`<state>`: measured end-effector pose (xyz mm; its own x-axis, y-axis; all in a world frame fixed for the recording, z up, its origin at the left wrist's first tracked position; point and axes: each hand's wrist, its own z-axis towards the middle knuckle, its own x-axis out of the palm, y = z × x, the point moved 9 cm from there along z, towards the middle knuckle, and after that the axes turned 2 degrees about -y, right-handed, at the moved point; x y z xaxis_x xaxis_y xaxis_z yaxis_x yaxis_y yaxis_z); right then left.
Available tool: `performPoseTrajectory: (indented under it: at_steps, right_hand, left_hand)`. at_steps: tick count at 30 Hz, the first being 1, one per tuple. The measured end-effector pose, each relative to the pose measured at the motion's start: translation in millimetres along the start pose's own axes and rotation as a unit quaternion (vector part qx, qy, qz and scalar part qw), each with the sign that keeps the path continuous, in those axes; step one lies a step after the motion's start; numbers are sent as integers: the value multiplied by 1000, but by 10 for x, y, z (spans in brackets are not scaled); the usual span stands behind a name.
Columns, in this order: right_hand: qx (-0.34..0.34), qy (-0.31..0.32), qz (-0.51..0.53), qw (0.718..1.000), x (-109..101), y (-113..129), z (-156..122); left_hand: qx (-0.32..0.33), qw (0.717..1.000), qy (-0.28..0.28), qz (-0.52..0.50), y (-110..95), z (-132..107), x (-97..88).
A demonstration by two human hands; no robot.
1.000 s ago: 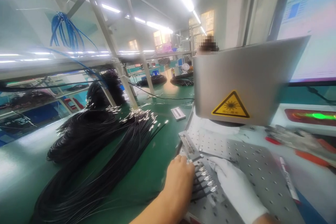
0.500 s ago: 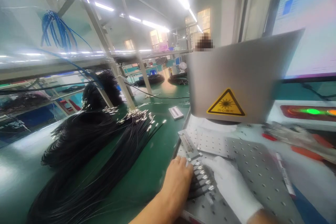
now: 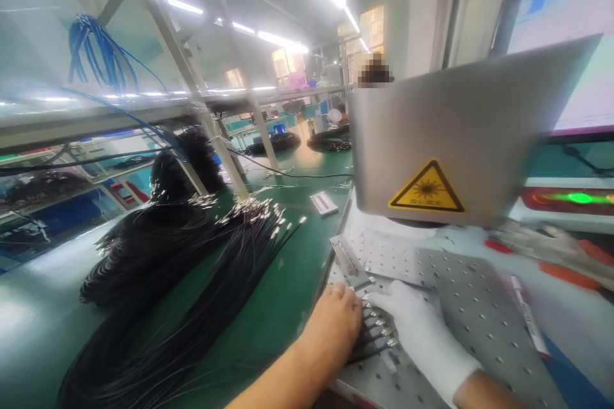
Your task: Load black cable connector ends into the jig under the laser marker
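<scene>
My left hand (image 3: 336,319), bare, is closed with its fingers curled over the far end of a row of black cables (image 3: 367,339) on the perforated metal plate. What lies under its fingers is mostly hidden. Silvery cable connectors (image 3: 384,324) stick out to the right of it in a close row. My right hand (image 3: 415,326) wears a white glove and comes in from the right. Its fingertips meet the connectors at the far end of the row, close to my left fingers. Whether they pinch one is too blurred to see.
The perforated plate (image 3: 472,307) carries a slotted metal block (image 3: 346,260). Behind stands a grey shield (image 3: 426,140) with a yellow warning sign. Right lie a marker (image 3: 530,317) and orange-handled pliers (image 3: 570,275). A large black cable bundle (image 3: 192,307) covers the green table at left.
My right hand's fingertips have moved left and closer to my left hand at the far end of the connector row. The camera view has shifted slightly.
</scene>
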<state>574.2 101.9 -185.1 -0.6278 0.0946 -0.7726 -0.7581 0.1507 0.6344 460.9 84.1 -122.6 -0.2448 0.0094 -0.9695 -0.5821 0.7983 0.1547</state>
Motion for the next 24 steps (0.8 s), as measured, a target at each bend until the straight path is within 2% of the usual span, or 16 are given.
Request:
performPoseTrajectory:
  at_steps: [2,3,5,6,10,14,24]
  right_hand:
    - [-118,-56,36,991,-104,117,-99]
    - [-154,-96,63,981,-173,123,-141]
    - [-160,-168,121,965,-294,27,-177]
    - [-152,-185,144,960,-327,-16,-179]
    - [-113,-140,175,968,-349,-23,-154]
    - [-78,-111,176,975,-385,14,-169]
    - [-111,-130,160,972,-293,-28,-152]
  left_hand:
    - [13,1000,-5,-10,30,5,-3]
    - [16,1000,-15,-17,47,3,-26]
    - [15,998,-45,-38,72,-13,-97]
    - [13,997,-60,-54,72,-28,-132]
    - [61,980,-105,-156,-90,-123,-209]
    - [134,961,-121,-211,-270,-209,-175]
    - [155,950,-129,-240,-258,-176,-69]
